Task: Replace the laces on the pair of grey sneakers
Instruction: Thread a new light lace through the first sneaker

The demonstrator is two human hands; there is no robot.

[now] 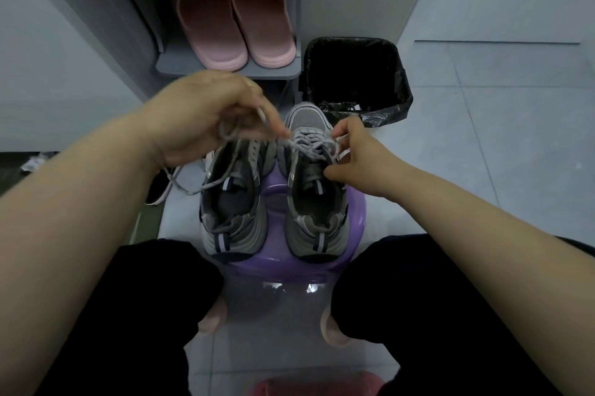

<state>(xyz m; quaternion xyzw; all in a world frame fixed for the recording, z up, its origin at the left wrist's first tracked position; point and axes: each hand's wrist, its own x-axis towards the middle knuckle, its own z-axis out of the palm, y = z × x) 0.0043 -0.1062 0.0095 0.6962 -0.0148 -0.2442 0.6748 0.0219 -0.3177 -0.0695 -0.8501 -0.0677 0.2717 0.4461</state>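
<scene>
Grey is the colour of both shoes: the left sneaker [231, 202] and the right sneaker [317, 196] stand side by side on a purple stool [354, 212] between my knees, with the toes away from me. My left hand [206, 118] is raised over the left sneaker, fingers curled, and pinches an end of the grey lace [307, 142], which runs across to the right sneaker. My right hand [357, 157] is at the right sneaker's tongue. Its thumb and forefinger seem to pinch the lace there, but the view is blurred. Behind are pink slippers [231, 18] and a black-lined bin [354, 73].
</scene>
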